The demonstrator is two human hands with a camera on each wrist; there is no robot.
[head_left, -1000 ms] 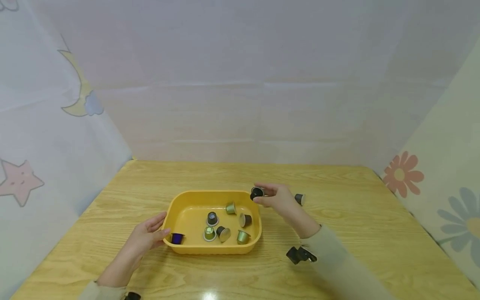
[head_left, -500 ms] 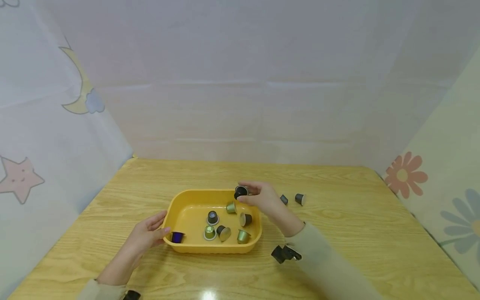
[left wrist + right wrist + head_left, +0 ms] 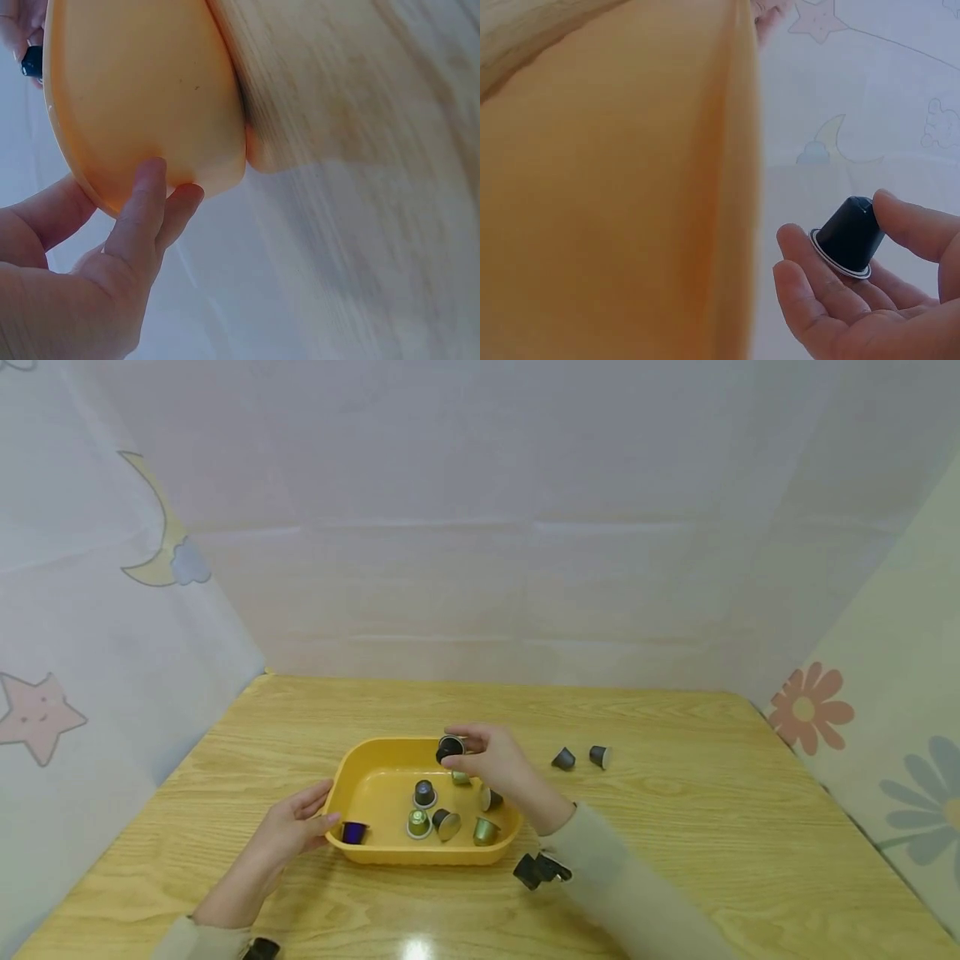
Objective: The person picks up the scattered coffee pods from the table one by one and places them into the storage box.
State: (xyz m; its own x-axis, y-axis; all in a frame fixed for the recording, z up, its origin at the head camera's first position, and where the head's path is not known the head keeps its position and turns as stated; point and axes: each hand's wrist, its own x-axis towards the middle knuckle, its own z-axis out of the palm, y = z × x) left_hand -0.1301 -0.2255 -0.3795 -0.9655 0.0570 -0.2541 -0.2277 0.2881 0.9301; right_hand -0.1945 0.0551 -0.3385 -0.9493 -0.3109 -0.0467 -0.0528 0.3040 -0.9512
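Note:
My right hand [image 3: 491, 764] pinches a black coffee capsule [image 3: 450, 747] above the back of the yellow tray [image 3: 420, 858]. In the right wrist view the capsule [image 3: 849, 236] sits between thumb and fingers, its silver-edged rim toward the fingers. My left hand [image 3: 296, 822] grips the tray's left end. The left wrist view shows its fingers [image 3: 139, 210] against the outer wall and the thumb behind the rim. Inside the tray lie several capsules: a purple one [image 3: 354, 833] at the left, green ones [image 3: 485, 832] and dark ones [image 3: 424, 793], some partly hidden by the right hand.
Two dark grey capsules, one [image 3: 564, 759] closer to the tray and another [image 3: 600, 757] further right, lie on the wooden table [image 3: 712, 827]. Patterned cloth [image 3: 480, 568] hangs behind the table and at both sides.
My right hand has moved left with the black capsule, from the tray's back right corner to over its back edge. Its move uncovers a second capsule on the table. The left hand stays put.

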